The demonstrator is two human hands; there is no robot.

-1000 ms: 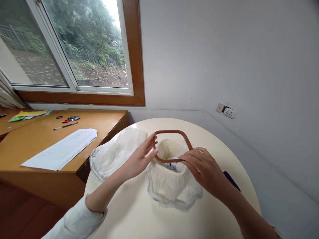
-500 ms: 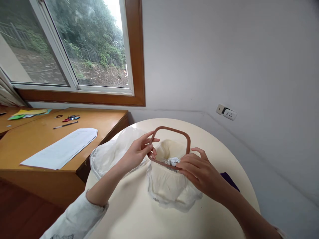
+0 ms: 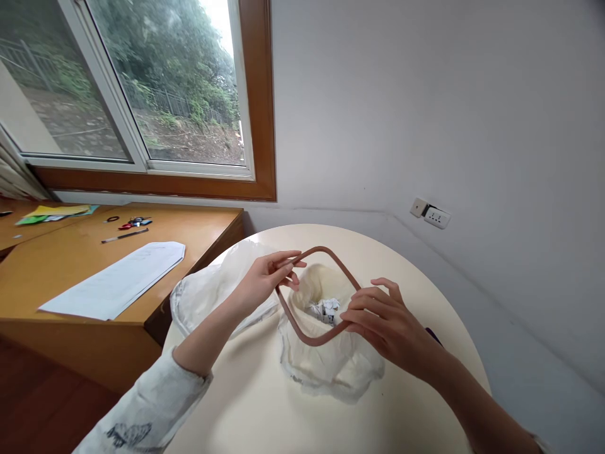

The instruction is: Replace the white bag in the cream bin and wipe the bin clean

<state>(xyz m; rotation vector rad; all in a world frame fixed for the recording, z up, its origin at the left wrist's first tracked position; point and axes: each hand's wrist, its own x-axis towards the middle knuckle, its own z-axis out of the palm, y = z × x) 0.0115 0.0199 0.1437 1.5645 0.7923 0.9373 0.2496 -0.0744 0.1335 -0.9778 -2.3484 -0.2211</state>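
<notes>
Low in the middle of the frame, the left hand (image 3: 265,277) and right hand (image 3: 388,326) pinch the tilted brown ring (image 3: 314,341) over the bin (image 3: 326,366), whose white bag is already folded down outside, crumpled paper (image 3: 328,309) inside, but the ring isn't around it yet.

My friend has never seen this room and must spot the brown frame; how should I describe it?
Start at the round cream table beside the wooden desk. On it stands a bag-lined container; above that, the left hand and right hand hold the brown frame. Its squarish outline and open middle set it apart from the limp, pale bag left of the container.
</notes>
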